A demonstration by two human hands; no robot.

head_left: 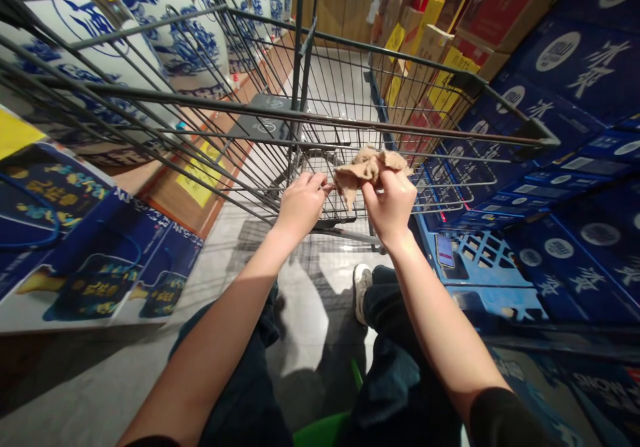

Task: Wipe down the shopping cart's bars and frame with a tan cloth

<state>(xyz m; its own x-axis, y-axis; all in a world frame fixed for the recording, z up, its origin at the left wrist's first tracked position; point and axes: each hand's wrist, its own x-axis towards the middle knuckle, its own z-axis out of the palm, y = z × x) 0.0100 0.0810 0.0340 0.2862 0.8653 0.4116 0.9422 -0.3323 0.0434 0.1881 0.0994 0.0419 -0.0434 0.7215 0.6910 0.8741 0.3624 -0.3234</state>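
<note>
A tan cloth [369, 166] is bunched in my right hand [391, 200], held against the near wires of a dark metal shopping cart [400, 127]. One corner of the cloth hangs down on its left side. My left hand [303, 202] is just left of the cloth, its fingers curled at the cart's wires. Its fingertips are close to the cloth's edge, and part of its grip is hidden.
Large blue-and-white jars [185, 40] line a wooden ledge on the left, with blue printed boxes [95, 267] nearer. Stacked blue cartons [565, 54] rise on the right. A phone [445, 251] lies on a blue plastic pallet [493, 294]. A green seat [323, 432] is beneath me.
</note>
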